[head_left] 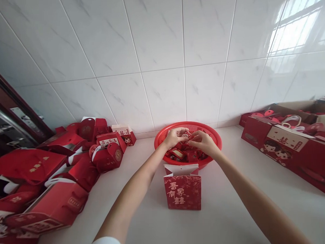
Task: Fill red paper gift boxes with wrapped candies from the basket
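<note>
Both hands are over a red plastic basket that holds red-wrapped packets. My left hand has its thumb and fingers closed on a small red packet. Beside it on the right, my right hand is closed, its fingertips at the same packet's edge; whether it grips the packet is hard to make out. In front of the basket an upright red paper box with white characters stands with its top open, and neither hand touches it.
Many red gift boxes are piled at the left on the white table. A large red carton with more red items stands at the right. Behind is a tiled wall; a dark metal frame is at the far left.
</note>
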The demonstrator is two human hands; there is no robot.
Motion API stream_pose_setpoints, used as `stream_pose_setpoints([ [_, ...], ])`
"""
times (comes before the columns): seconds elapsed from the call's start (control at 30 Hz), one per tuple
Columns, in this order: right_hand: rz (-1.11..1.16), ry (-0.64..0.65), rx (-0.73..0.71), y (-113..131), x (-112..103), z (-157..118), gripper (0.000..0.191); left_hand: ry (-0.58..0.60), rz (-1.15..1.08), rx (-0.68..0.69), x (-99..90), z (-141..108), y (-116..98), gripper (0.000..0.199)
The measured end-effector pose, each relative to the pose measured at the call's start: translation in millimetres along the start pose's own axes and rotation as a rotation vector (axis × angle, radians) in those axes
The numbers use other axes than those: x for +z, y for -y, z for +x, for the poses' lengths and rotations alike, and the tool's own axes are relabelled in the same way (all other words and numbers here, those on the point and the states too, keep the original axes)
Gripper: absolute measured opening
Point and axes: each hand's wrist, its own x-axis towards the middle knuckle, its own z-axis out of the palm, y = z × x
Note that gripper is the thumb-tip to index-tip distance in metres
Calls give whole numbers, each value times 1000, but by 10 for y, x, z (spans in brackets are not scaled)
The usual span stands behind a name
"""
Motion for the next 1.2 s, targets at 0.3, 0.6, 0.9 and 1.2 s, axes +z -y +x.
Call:
stream_pose_setpoints([
  [0.3, 458, -32, 91, -4, 12, 6, 28, -123, 16, 69, -16, 15, 17, 47],
  [0.6, 832, -201, 184, -52, -72, 87, 18, -218, 83, 8, -20, 34, 39, 51],
  [0.9, 917, -250, 219, -55, -103, 86, 25, -175, 413, -141, -122, 79, -4, 19],
  [1.2, 882, -240, 221, 9, -97, 51, 38, 163, 1035, -205, -572, 7, -142, 44],
])
